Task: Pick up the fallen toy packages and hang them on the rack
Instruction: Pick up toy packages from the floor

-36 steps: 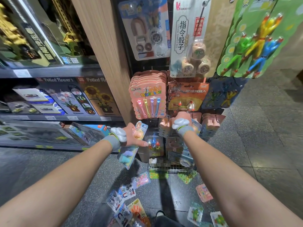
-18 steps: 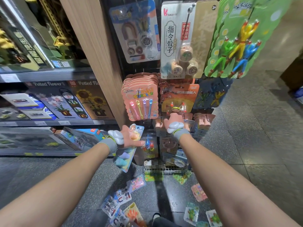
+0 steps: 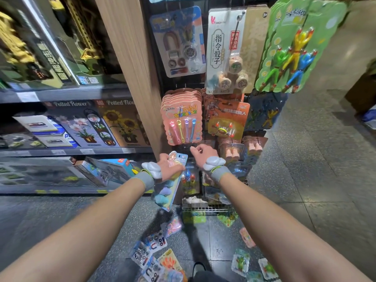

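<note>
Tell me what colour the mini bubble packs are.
The mini bubble packs are pink, best seen in the head view.

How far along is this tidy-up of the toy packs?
Pink bubble-wand cards already hang on the black wire rack. The left hand grips a blue-edged pack of pastel toys; the right hand reaches toward the rack. Magnet sets and other packs lie on the grey floor.

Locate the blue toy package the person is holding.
The blue toy package is centre frame in the head view, gripped in the left hand, just below the hanging pink bubble-wand packages and left of the right hand.
</note>
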